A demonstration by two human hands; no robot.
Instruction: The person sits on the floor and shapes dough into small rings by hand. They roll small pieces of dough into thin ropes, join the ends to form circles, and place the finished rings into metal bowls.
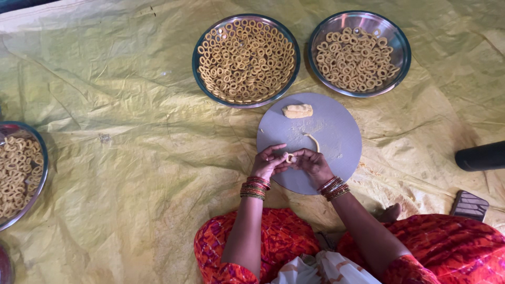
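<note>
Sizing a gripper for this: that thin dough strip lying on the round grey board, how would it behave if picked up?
The dough strip already lies in a curve, so it is probably soft and would droop. It is thin, so likely light and easy to tear. Smears on the round board hint it may stick a little.

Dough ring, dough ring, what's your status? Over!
Both hands, left hand and right hand, pinching small dough ring over grey round board. Dough lump waiting. Nothing blocking.

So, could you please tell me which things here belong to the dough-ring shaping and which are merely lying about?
In use: left hand and right hand pinching a small dough ring; round grey board; pale dough lump; thin dough strip; round steel plates of rings.
Lying about: black cylinder; yellow sheet.
</note>
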